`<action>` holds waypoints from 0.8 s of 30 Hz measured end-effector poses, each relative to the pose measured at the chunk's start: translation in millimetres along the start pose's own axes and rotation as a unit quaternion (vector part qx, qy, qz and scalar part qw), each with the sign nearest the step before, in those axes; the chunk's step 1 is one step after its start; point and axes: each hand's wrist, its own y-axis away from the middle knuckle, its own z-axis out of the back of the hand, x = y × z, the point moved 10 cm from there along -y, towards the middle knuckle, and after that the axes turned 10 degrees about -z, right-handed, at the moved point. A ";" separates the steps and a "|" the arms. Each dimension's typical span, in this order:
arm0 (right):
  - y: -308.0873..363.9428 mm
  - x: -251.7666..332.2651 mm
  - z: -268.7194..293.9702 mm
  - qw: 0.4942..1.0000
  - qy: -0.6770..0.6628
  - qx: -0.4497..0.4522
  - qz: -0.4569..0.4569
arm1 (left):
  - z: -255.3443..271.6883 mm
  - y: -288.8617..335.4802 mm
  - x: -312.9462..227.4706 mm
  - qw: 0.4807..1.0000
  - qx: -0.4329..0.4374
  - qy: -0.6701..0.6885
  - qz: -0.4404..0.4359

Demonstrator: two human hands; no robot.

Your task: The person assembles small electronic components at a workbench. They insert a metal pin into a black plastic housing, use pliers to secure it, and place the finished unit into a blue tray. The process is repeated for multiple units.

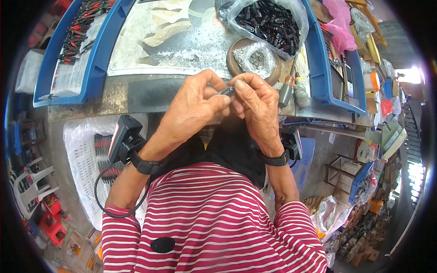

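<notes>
A small black part (226,91) is held just over the table's near edge, its far details hidden by fingers. My left hand (193,107) is closed round one end of it, thumb and fingertips pressed together. From the other side my right hand (258,98) pinches the same part between thumb and forefinger. Beyond my hands, a round wooden dish (232,58) holds a clear bag with small metal pieces (257,59). Behind that, an open plastic bag (298,34) is filled with small black and red parts (268,25).
A blue crate (93,68) with black-and-red tools stands at left. Another blue crate (322,68) is at right, beside a dark-handled tool (286,93). A white plastic basket (84,157) with stacked black-and-red pieces sits below the table at left.
</notes>
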 end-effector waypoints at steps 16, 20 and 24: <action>5.5 6.7 -0.3 0.997 0.046 -0.027 0.048 | -5.4 1.8 0.7 0.999 0.012 0.047 0.024; 3.0 4.5 -2.4 0.999 0.014 0.030 0.001 | -6.2 2.8 3.7 0.996 0.016 0.065 0.054; 7.0 15.4 2.5 0.996 0.063 -0.015 0.055 | -9.6 2.3 4.3 0.995 0.019 0.075 0.064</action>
